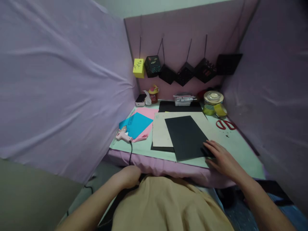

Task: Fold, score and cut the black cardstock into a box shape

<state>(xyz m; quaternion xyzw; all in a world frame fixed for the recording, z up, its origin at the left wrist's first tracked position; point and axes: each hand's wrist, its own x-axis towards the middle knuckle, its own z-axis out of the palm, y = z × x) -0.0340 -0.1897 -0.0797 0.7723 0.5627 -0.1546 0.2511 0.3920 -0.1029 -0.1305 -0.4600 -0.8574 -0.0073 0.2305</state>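
Observation:
My right hand (220, 158) rests on the lower right corner of a black sheet (186, 138), its fingers apart, with a small dark item under or beside the fingertips that I cannot make out. The black sheet lies tilted over a cream sheet (161, 130), which lies on another dark sheet. Below the table's front edge, near my lap, is my left hand (131, 176), its fingers curled in and closed against something dark that I cannot make out. A pink glue gun (124, 134) lies at the table's left, by a blue sheet (137, 124) on pink paper (149, 113).
Red-handled scissors (225, 124) lie at the right, near tape rolls (213, 97). At the back stand a box of pens (184, 100) and a red and yellow cup (153, 94). Black boxes (185, 73) and a yellow one (138, 68) hang above. The glue gun's cord (131, 154) drops over the front edge.

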